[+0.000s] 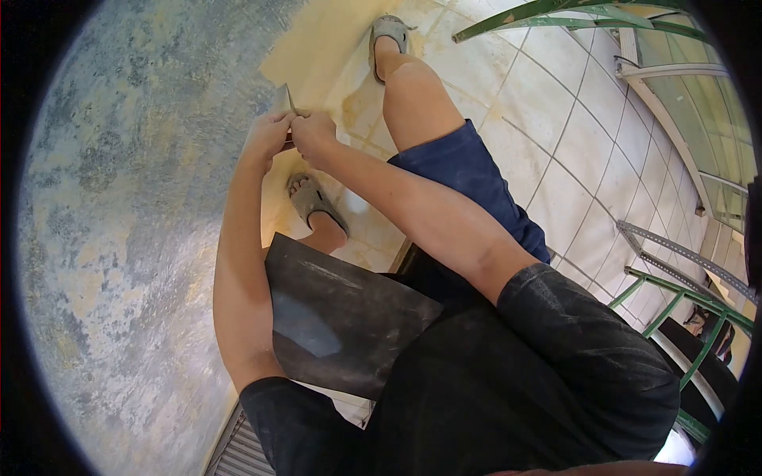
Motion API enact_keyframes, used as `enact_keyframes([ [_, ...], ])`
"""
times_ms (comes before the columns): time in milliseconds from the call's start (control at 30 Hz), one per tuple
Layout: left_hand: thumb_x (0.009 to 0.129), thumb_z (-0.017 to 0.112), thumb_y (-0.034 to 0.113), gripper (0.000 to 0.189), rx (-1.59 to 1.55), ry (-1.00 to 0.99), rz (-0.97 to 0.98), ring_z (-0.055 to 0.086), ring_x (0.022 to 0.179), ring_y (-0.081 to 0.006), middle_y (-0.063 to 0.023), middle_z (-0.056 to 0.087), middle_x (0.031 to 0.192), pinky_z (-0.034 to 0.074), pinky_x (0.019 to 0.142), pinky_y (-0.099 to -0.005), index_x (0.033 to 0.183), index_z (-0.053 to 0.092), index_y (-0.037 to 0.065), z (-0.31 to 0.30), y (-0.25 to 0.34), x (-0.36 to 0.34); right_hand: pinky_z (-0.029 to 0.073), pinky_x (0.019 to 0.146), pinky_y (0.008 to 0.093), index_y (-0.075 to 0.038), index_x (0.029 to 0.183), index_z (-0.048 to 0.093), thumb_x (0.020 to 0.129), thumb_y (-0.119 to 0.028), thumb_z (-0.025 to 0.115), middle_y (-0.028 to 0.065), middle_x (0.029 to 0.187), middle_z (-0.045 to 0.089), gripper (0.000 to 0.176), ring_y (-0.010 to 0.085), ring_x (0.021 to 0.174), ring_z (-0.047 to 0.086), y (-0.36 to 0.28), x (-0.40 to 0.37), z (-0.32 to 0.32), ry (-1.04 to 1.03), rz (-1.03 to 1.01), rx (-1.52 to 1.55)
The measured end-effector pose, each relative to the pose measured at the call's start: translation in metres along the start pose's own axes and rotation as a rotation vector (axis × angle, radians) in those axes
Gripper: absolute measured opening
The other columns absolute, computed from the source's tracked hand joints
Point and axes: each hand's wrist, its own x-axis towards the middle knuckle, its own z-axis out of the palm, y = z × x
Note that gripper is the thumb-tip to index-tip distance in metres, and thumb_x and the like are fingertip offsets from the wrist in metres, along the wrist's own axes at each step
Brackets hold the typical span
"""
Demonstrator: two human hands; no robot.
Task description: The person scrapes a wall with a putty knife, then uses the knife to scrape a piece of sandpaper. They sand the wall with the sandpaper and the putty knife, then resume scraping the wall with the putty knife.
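Note:
A thin metal scraper blade (282, 98) points up from between my two closed hands, close to the mottled wall. My left hand (268, 140) grips it with the fingers wrapped round. Pressed against that hand is my right hand (315, 136), also closed round the tool; its handle is mostly hidden by the fingers. The mottled blue-grey wall surface (135, 198) fills the left side, and a yellowish band (313, 47) runs along its edge near the blade. Whether there is one blade or two overlapping is unclear.
Sandalled feet (389, 30) rest on white floor tiles (548, 103). A dark flat panel (349, 317) lies between my forearms. Green metal bars (516, 17) cross the top right. At the right are a curved pale frame (667, 119), a perforated metal strip (686, 255) and a green frame (675, 287).

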Motion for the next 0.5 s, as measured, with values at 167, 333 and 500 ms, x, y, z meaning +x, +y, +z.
enact_keyframes([
  [167,0.099,0.058,0.014,0.025,0.111,0.016,0.032,0.071,0.075,-0.0175,-0.0072,0.074,0.086,0.059,0.069,-0.0319,0.106,0.077,0.0,-0.014,-0.007,0.012,0.043,0.044,0.0367,-0.006,0.107,0.076,0.091,-0.018,0.055,0.0106,0.07,0.064,0.029,0.019,0.053,0.057,0.009,-0.008,0.004,0.018,-0.162,-0.259],
  [333,0.092,0.069,0.028,0.03,0.79,0.295,0.08,0.073,0.079,-0.0252,-0.0146,0.075,0.089,0.056,0.075,-0.0376,0.098,0.076,0.0,-0.032,0.005,0.006,0.043,0.044,0.0363,-0.007,0.105,0.075,0.092,-0.017,0.052,0.0077,0.067,0.061,0.029,0.0177,0.051,0.055,-0.025,-0.014,-0.007,0.029,0.073,-0.154],
  [500,0.089,0.069,0.028,0.03,0.948,0.546,0.168,0.073,0.084,-0.0366,-0.0223,0.073,0.086,0.054,0.079,-0.0449,0.092,0.076,-0.001,-0.042,0.004,-0.008,0.041,0.043,0.0361,-0.008,0.112,0.072,0.093,-0.015,0.048,0.0042,0.063,0.055,0.031,0.0168,0.05,0.052,-0.009,-0.02,0.004,0.011,0.032,-0.181],
])
